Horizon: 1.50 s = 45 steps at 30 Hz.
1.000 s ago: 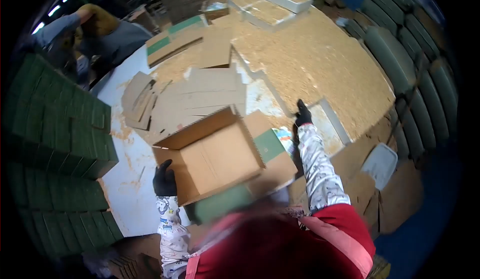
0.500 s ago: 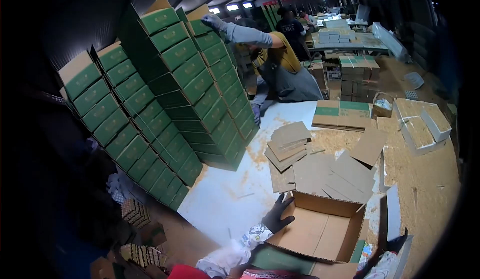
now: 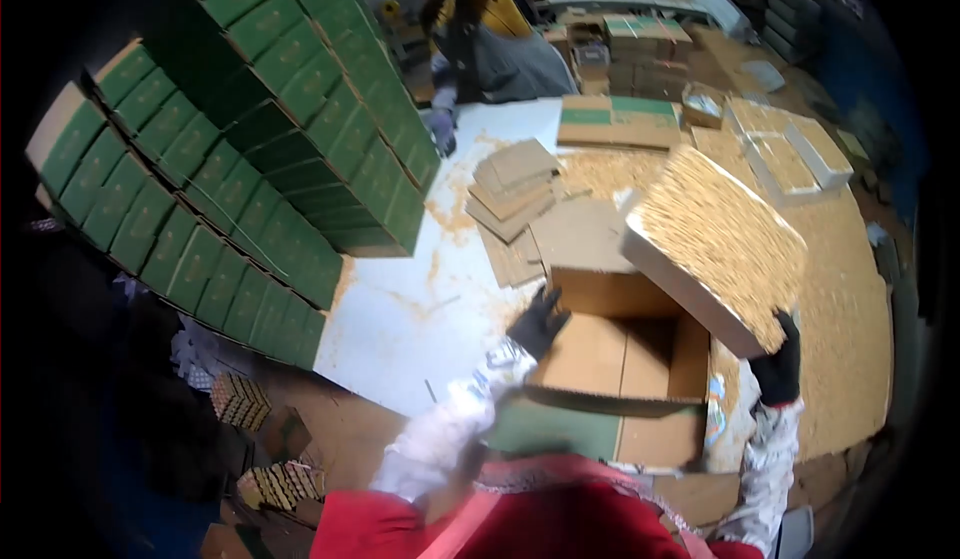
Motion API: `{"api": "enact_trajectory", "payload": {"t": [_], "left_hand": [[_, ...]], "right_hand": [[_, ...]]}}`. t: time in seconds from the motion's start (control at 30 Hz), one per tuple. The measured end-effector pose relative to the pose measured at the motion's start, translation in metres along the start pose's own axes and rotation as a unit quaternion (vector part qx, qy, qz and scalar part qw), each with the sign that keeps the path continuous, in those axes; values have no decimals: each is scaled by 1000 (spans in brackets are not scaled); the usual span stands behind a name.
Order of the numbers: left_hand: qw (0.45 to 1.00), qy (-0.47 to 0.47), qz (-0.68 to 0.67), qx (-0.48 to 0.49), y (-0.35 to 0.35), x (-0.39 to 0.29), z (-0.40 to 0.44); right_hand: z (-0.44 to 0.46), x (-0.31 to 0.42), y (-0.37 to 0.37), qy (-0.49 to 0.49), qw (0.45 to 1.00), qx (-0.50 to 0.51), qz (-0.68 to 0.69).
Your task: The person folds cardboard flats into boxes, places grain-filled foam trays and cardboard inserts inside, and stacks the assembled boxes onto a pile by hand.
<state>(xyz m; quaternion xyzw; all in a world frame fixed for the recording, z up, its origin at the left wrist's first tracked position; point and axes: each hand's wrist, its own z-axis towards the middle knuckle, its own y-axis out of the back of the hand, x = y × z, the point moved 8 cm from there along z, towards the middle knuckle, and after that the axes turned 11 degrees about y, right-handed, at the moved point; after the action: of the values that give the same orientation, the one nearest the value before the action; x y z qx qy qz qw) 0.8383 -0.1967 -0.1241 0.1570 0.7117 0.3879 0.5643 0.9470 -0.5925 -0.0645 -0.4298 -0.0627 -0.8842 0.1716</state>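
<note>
Container one: an open brown corrugated cardboard box, standing on flat green-and-brown cardboard at the near edge of the white tabletop. Bottom flaps and centre seam visible; shadow covers the right part of the floor. Container two: a white-walled rectangular tray, filled to the brim with straw-coloured shredded material. Further off, smaller white trays hold the same fill, and a small brown basket holds something white. Closed green cardboard boxes stand in tall stacks at left.

Appearance of the filled tray: coarse, short strands, evenly packed; walls clean and pale. It is raised and tilted above the box's rear right corner; whether the two touch, I cannot tell.

The black-gloved right hand grips the tray's near right corner, fingers closed on it. The black-gloved left hand has its fingers spread at the box's left wall.

Change noted: half a second ago the right hand was low beside the box and nothing overhung it; now the filled tray does
</note>
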Motion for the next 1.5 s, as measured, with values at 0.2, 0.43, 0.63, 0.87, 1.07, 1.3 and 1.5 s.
{"api": "enact_trajectory", "payload": {"t": [0.2, 0.43, 0.63, 0.87, 1.07, 1.3, 1.5], "left_hand": [[655, 95, -721, 204, -14, 13, 12], [657, 2, -689, 306, -20, 23, 29], [738, -15, -631, 238, -34, 20, 25], [767, -77, -608, 190, -19, 33, 21], [903, 145, -403, -28, -80, 184, 153], [965, 173, -95, 174, -187, 259, 206], [973, 183, -13, 140, -108, 289, 216]], "right_hand": [[32, 10, -104, 69, 981, 178, -41], [20, 47, -137, -188, 969, 84, 139], [-44, 46, -132, -354, 926, 65, 109], [-69, -15, -129, -360, 895, 231, -127], [-99, -66, -132, -288, 649, 430, -558], [-20, 65, -103, -45, 810, 124, -571], [-150, -41, 61, -231, 767, -8, -599]]}}
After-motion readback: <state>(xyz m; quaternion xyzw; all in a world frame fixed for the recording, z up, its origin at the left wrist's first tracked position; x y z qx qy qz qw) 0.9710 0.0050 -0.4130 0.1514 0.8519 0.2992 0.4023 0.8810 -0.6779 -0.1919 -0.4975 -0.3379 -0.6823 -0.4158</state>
